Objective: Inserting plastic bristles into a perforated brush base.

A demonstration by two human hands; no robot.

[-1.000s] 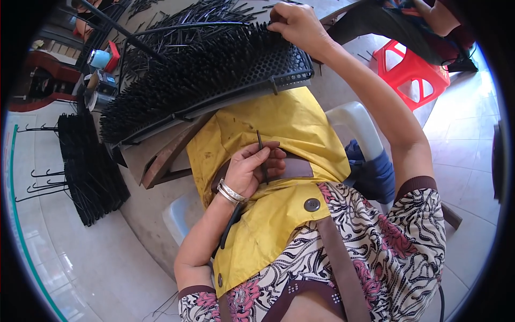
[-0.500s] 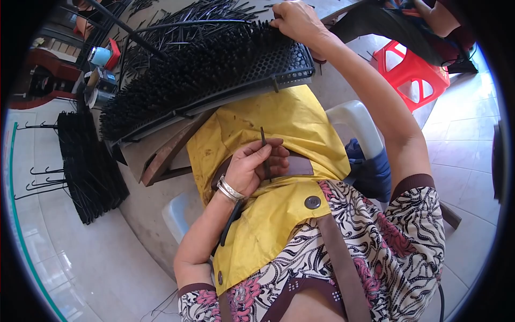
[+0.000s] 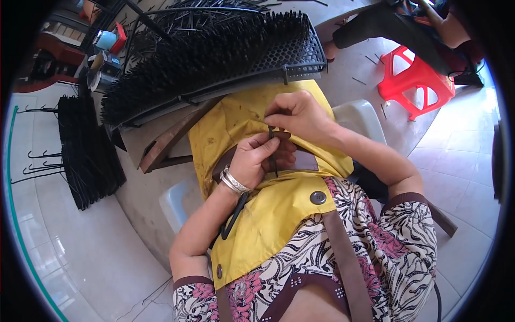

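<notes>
A perforated black rack (image 3: 252, 59), packed with upright thin black rods, occupies the upper centre of the head view and slopes down toward the person's left; it rests on a wooden support (image 3: 171, 140). Below its near edge a yellow apron (image 3: 268, 209) covers the lap, and both hands work above this apron. To the far left a second bundle of black rods (image 3: 86, 155) with hooked ends lies on the pale floor; a red plastic stool (image 3: 416, 80) stands at upper right, well apart from the work. The left hand (image 3: 257, 161), wearing silver bangles (image 3: 234, 181), is closed around a single thin black rod (image 3: 273, 155). The right hand (image 3: 298, 115) is closed in a pinch on the upper end of the same rod, just above the left hand and touching it. The rod's long axis runs nearly vertical in the picture, pointing from the lap toward the rack. The rack lies directly ahead of the hands, with the right hand nearer to its near edge than the left.
</notes>
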